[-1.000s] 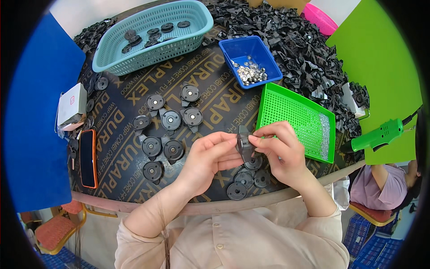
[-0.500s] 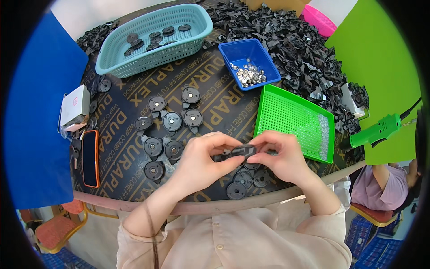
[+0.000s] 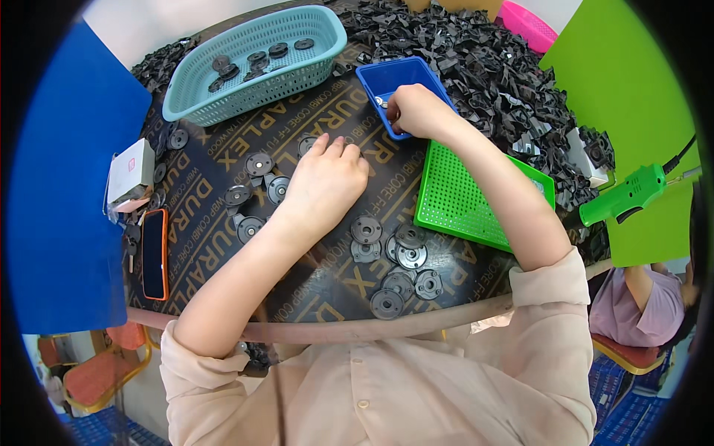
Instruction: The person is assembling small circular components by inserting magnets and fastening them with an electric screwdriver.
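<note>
My left hand (image 3: 325,178) is palm down with its fingers stretched out over a cluster of round black plastic parts; its fingertips lie beside a black disc (image 3: 306,145). What is under the palm is hidden. More of these parts (image 3: 259,164) with pale centres and side tabs show left of the hand. My right hand (image 3: 420,111) reaches into the blue bin (image 3: 405,70), fingers curled together at small round silver metal pieces (image 3: 381,102). Whatever the fingertips pinch is out of sight. Nearer me lie loose black discs and plates (image 3: 366,229).
A green perforated tray (image 3: 446,189) sits under my right forearm. Teal basket (image 3: 249,108) with discs stands far left, near a white box (image 3: 131,175) and a phone (image 3: 154,253). Black parts (image 3: 491,82) are heaped far right; a green power screwdriver (image 3: 625,197) hangs at right.
My hands were together holding a black part at the middle; they have separated. The left moved forward-left over the discs, the right forward into the blue bin. The part no longer shows.
</note>
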Motion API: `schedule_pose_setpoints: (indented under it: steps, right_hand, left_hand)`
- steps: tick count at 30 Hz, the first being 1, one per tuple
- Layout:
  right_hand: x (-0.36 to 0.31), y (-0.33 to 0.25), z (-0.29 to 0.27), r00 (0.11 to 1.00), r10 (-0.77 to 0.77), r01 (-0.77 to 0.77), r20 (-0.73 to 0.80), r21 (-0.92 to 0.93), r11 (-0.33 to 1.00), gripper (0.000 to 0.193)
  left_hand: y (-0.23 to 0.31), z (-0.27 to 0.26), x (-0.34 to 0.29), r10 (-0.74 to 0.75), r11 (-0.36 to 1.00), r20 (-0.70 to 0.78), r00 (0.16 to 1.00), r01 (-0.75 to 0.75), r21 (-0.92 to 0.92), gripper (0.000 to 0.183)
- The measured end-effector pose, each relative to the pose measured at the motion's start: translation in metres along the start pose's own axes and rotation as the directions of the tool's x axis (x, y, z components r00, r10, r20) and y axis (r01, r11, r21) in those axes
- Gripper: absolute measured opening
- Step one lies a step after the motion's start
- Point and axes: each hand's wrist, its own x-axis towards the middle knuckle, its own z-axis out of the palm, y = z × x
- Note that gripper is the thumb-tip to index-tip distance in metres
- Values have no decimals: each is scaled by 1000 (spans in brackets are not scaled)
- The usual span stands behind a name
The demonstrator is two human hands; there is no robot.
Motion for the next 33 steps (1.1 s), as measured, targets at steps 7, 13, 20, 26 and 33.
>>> schedule_pose_setpoints:
  steps: [7, 13, 20, 26, 33]
  right_hand:
    - [-5, 8, 12, 983, -5, -6, -182, -61, 998, 15]
    - [-9, 7, -1, 975, 3, -2, -224, 5, 1000, 17]
    - [-11, 19, -1, 959, -43, 56, -281, 39, 998, 18]
    - [-15, 6, -6, 960, 14, 33, -280, 164, 986, 7]
    - [-15, 14, -6, 929, 0, 84, -371, 211, 974, 9]
  left_hand:
    - [17, -51, -15, 11, 911, 63, 998, 16, -412, 24]
    - [40, -40, -46, 74, 881, 62, 995, -36, -472, 32]
    - [30, -55, -33, -260, -450, 616, 744, 471, -759, 20]
    - [26, -49, -23, -61, -851, 733, 678, 349, -393, 25]
    - [34, -38, -25, -64, -882, 719, 692, 298, -365, 26]
